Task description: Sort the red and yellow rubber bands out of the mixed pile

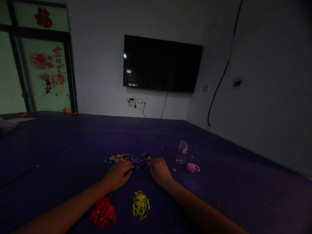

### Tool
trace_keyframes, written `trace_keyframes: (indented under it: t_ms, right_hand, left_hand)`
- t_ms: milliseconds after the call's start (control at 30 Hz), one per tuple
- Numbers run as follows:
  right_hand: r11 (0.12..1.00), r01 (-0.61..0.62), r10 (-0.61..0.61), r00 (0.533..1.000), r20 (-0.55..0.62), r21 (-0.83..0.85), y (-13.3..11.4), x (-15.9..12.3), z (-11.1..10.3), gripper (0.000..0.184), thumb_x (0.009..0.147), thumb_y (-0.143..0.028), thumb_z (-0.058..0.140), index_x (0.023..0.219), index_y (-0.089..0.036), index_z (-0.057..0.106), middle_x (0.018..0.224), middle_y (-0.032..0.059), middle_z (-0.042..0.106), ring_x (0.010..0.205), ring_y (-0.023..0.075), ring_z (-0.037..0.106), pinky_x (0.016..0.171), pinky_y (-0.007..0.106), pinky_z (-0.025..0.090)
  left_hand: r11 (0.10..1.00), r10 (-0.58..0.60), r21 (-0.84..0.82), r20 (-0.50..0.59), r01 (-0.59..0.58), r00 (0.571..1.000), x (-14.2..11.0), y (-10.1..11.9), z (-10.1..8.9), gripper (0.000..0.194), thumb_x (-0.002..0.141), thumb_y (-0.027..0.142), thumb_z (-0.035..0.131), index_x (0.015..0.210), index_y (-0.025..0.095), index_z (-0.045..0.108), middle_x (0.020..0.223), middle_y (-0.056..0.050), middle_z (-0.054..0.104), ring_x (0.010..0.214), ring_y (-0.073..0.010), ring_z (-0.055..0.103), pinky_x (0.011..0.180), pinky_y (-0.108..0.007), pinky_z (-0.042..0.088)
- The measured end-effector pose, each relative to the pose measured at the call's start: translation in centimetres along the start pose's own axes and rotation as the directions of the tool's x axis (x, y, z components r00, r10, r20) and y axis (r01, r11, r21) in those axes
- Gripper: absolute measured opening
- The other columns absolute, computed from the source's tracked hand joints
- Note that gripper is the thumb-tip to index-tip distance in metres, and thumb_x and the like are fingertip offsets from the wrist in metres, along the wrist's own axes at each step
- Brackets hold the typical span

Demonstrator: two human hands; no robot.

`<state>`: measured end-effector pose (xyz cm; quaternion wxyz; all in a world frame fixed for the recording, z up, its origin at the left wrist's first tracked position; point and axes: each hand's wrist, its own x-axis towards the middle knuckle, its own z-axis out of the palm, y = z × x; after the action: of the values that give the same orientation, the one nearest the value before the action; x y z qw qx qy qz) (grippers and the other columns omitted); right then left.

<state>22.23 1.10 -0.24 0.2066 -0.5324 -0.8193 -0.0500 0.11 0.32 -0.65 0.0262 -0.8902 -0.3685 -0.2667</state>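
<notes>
A tangled pile of mixed-colour rubber bands (122, 158), blue, yellow, pink and black, lies before me on the dark purple surface. My left hand (119, 175) rests at its near edge, fingers curled in on some bands; a dark gap shows above the thumb. Bent fingers of my right hand (159, 170) press at the right end of the pile, on a bluish clump of it (143, 160). Both sets of fingertips are partly hidden. Nearer to me, a heap of red rubber bands (103, 213) sits beside my left forearm, and a yellow heap (140, 205) lies between the forearms.
Right of my right hand stands a clear bottle (181, 153) without its cap; a pink cap with a loop (191, 167) lies beside it. Small white scraps (174, 170) dot the surface. A wall-mounted television (162, 65) hangs beyond, and a glass door (46, 71) is at left.
</notes>
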Motion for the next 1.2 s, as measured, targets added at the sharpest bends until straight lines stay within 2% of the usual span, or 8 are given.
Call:
trace_keyframes:
  t_ms: [367, 667, 833, 967, 1200]
  right_hand:
    - [0.999, 0.026, -0.028, 0.997, 0.068, 0.027, 0.7, 0.5, 0.6, 0.028, 0.09, -0.015, 0.038, 0.095, -0.016, 0.065, 0.105, 0.0095, 0.064, 0.1, 0.021, 0.056, 0.09, 0.032, 0.034]
    - [0.974, 0.125, -0.126, 0.992, -0.009, 0.189, 0.6, 0.3, 0.9, 0.028, 0.088, -0.008, 0.037, 0.092, -0.014, 0.064, 0.103, 0.011, 0.061, 0.096, 0.0183, 0.057, 0.085, 0.026, 0.041]
    - [0.96, 0.091, -0.082, 0.996, -0.044, 0.265, 0.6, 0.4, 1.1, 0.027, 0.087, -0.006, 0.037, 0.099, -0.012, 0.06, 0.099, 0.0112, 0.061, 0.091, 0.0186, 0.058, 0.081, 0.026, 0.044]
    - [0.958, 0.083, -0.073, 0.996, -0.045, 0.275, 0.7, 0.5, 1.2, 0.028, 0.085, -0.005, 0.038, 0.102, -0.012, 0.059, 0.104, 0.0119, 0.061, 0.097, 0.0196, 0.057, 0.084, 0.027, 0.043]
    - [0.974, 0.082, -0.071, 0.996, -0.058, 0.213, 0.4, 0.4, 0.5, 0.025, 0.086, -0.009, 0.04, 0.096, -0.016, 0.063, 0.104, 0.0097, 0.063, 0.1, 0.0189, 0.057, 0.088, 0.028, 0.04]
  left_hand:
    - [1.0, 0.007, 0.013, -0.005, -0.007, 1.0, 0.0, -0.1, 0.1, 0.022, 0.084, 0.014, 0.047, 0.099, 0.019, 0.062, 0.099, -0.007, 0.065, 0.097, -0.0229, 0.059, 0.087, -0.039, 0.045]
    - [1.0, 0.022, 0.015, -0.023, -0.022, 0.999, 0.0, 0.0, 0.1, 0.021, 0.084, 0.014, 0.047, 0.099, 0.017, 0.061, 0.097, -0.008, 0.065, 0.095, -0.0225, 0.059, 0.085, -0.038, 0.046]
    - [1.0, 0.028, 0.014, -0.023, -0.028, 0.999, 0.0, -0.1, 0.2, 0.02, 0.082, 0.012, 0.049, 0.097, 0.019, 0.061, 0.096, -0.007, 0.065, 0.093, -0.022, 0.059, 0.084, -0.037, 0.046]
    - [1.0, 0.021, 0.018, -0.024, -0.02, 0.999, 0.0, 0.1, 0.1, 0.019, 0.082, 0.012, 0.048, 0.095, 0.018, 0.061, 0.094, -0.006, 0.065, 0.091, -0.022, 0.059, 0.082, -0.037, 0.046]
    - [1.0, 0.001, 0.018, 0.013, -0.001, 1.0, 0.1, 0.3, -0.2, 0.019, 0.083, 0.012, 0.048, 0.096, 0.018, 0.062, 0.095, -0.007, 0.064, 0.093, -0.0222, 0.058, 0.084, -0.036, 0.046]
